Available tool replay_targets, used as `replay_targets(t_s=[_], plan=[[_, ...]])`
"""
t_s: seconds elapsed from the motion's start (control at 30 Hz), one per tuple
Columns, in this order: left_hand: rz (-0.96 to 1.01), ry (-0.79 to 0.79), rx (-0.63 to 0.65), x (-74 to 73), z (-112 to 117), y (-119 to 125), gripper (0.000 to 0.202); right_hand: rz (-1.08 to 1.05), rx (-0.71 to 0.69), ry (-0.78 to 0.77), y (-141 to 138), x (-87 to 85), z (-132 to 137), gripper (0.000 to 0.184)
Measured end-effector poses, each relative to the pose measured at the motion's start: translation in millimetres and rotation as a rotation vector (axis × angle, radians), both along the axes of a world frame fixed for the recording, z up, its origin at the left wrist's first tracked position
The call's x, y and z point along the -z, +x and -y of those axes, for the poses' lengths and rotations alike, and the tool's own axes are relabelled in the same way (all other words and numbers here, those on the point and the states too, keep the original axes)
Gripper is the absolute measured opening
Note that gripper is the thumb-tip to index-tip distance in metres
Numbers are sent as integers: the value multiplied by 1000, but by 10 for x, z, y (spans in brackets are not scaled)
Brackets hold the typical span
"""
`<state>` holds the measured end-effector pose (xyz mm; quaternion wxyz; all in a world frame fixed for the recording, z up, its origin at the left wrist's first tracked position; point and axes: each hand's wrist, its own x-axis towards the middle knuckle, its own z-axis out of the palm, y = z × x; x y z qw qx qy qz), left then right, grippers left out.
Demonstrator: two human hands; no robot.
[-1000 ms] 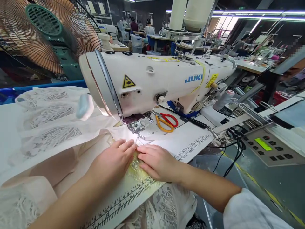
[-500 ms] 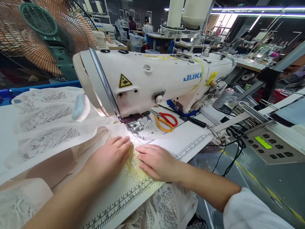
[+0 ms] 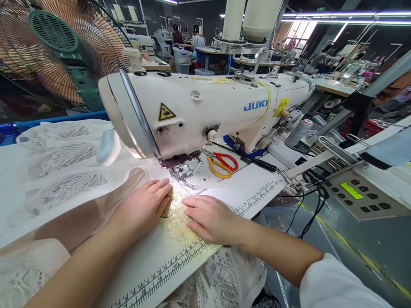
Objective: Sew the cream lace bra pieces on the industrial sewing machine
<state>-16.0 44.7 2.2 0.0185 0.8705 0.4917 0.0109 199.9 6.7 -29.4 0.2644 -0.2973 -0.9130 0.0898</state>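
My left hand lies palm down on the pale fabric, its fingers stretched toward the needle area of a white JUKI sewing machine. Opposite it, my right hand rests flat with fingertips on a pale yellowish lace piece, which spreads between both hands in front of the presser foot. White lace fabric with beige cloth runs off to the left. More white lace hangs below the table's front edge. The undersides of both hands are hidden.
Snips with red and orange handles lie behind the needle area, near a black-handled tool. Printed rulers mark the white tabletop. A green fan stands at back left, a control panel at right, a plastic bin below.
My left hand has slid slightly left, away from my right hand, uncovering more of the yellowish lace. My right hand stays nearly in place. The view has shifted slightly.
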Motion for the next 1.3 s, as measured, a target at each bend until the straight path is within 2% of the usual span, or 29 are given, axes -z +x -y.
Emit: replay_targets(t_s=[0.27, 0.37, 0.47, 0.57, 0.67, 0.7, 0.77, 0.83, 0.9, 0.97, 1.07, 1.2, 1.3], plan=[[-58, 46, -40, 5, -75, 1, 51, 16, 11, -18, -37, -19, -13, 18], [-75, 49, -34, -143, 38, 86, 45, 13, 29, -4, -55, -7, -27, 19], [-121, 27, -100, -422, 336, 100, 39, 1, 42, 11, -48, -19, -1, 18], [-151, 99, -174, -686, 704, -148, 39, -74, 10, 18, -37, -79, 117, 19], [-182, 227, -247, -803, 995, -632, 48, -186, -70, -6, -102, -154, 313, 23], [-203, 203, -309, -806, 1067, -796, 55, -204, -102, -33, -156, -173, 387, 24], [-187, 43, -458, -772, 1172, -1055, 63, -188, -162, -114, -324, -198, 541, 27], [-98, -111, -559, -699, 1224, -1179, 60, -132, -176, -212, -559, -212, 689, 35], [-11, -149, -586, -614, 1231, -1175, 56, -86, -129, -312, -824, -223, 806, 44], [31, -116, -581, -557, 1223, -1092, 50, -63, -68, -417, -1062, -238, 872, 56], [88, -62, -564, -604, 1247, -933, 34, -118, -68, -538, -1250, -278, 884, 71], [264, -13, -511, -870, 1381, -785, 31, -438, -104, -639, -1096, -433, 827, 52], [498, 3, -353, -989, 1465, -707, 29, -588, -63, -744, -754, -701, 724, 38]])
